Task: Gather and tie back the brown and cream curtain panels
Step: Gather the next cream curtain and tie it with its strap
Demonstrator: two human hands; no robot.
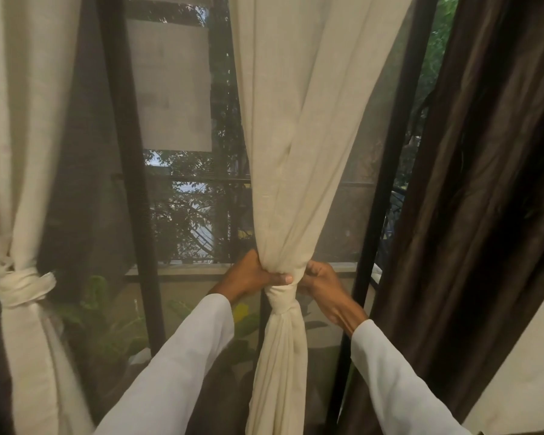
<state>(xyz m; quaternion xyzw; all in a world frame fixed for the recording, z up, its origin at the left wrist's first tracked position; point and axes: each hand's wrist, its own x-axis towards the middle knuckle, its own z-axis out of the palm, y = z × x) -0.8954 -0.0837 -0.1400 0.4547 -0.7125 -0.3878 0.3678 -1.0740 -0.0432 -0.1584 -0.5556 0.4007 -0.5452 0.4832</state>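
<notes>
A cream curtain panel (299, 127) hangs in the middle of the window, bunched into a knot (284, 298) at waist height. My left hand (255, 274) grips the gathered cloth just above the knot from the left, thumb across the front. From the right, my right hand (319, 279) grips the same bunch with curled fingers. At the left edge another cream panel (19, 120) hangs tied in its own knot (24, 285). A brown curtain panel (471, 183) hangs loose on the right.
Black window frame bars (129, 158) stand behind the curtains, with a mesh screen, a railing and green plants (107, 328) outside. A pale wall or cloth edge (522, 365) shows at the lower right.
</notes>
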